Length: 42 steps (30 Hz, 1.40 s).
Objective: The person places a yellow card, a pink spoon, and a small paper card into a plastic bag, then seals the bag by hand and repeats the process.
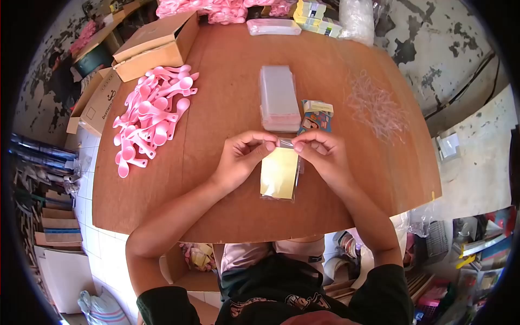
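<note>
Both hands pinch the top edge of a clear plastic bag (279,196) holding a pale yellow card (278,172), above the table's near middle. My left hand (244,157) grips the bag's upper left corner between thumb and fingers. At the upper right corner, my right hand (324,154) does the same. Just beyond the hands lies a stack of clear plastic bags (279,92). Beside that stack, near my right fingers, is a small pile of printed cards (317,115), partly hidden by the hand.
Pink spoons (154,111) are heaped on the left, before a cardboard box (157,49). Thin clear strips (379,105) lie tangled on the right. At the far edge are a clear plastic packet (274,27), yellow card stacks (317,19) and pink bundles (216,10).
</note>
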Each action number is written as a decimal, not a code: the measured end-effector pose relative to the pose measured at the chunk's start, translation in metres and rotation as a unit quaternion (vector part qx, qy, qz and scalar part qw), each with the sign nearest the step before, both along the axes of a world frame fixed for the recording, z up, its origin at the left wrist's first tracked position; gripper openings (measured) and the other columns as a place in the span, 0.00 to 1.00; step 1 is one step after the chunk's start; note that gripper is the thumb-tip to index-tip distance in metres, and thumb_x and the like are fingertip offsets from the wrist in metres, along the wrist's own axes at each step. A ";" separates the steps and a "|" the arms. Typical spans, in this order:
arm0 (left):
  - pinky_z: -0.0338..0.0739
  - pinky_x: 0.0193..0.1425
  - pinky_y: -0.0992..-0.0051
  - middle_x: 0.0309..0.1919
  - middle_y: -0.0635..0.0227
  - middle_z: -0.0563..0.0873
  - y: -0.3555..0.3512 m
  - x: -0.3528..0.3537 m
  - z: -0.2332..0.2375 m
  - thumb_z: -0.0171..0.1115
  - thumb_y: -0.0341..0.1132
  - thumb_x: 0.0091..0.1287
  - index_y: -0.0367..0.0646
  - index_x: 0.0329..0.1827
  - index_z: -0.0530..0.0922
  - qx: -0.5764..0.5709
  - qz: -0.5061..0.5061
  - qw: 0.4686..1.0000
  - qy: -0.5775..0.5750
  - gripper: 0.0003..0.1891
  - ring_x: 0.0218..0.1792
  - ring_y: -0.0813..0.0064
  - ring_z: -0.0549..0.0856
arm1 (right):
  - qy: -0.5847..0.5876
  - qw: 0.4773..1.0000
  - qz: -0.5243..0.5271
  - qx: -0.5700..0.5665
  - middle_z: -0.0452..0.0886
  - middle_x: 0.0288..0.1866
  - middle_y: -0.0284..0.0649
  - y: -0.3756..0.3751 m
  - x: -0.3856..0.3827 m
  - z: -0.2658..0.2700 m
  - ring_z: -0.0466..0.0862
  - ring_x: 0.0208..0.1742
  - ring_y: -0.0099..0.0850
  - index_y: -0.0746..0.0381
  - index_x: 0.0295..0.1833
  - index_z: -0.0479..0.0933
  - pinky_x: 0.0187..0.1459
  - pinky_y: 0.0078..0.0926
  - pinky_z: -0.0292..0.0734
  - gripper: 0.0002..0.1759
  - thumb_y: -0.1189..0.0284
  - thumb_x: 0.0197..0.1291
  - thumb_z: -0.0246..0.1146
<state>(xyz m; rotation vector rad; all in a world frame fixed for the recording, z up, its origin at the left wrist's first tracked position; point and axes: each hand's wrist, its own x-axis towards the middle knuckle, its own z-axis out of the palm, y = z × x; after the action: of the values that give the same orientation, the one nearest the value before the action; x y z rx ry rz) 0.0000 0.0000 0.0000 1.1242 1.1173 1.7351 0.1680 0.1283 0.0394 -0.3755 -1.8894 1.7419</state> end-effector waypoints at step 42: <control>0.77 0.56 0.75 0.40 0.65 0.87 0.006 -0.003 0.004 0.63 0.27 0.69 0.38 0.66 0.68 -0.043 -0.017 0.999 0.006 0.23 0.46 0.80 0.84 | 0.067 0.997 -0.033 -0.028 0.79 0.41 0.35 0.010 -0.002 -0.009 0.82 0.42 0.21 0.66 0.49 0.77 0.44 0.19 0.82 0.13 0.82 0.59 0.68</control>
<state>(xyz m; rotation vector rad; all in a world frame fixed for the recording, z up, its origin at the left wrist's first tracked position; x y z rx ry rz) -0.0031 0.0061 0.0037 1.0960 1.1638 1.6400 0.1656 0.1380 0.0302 -0.3300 -1.7178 1.7340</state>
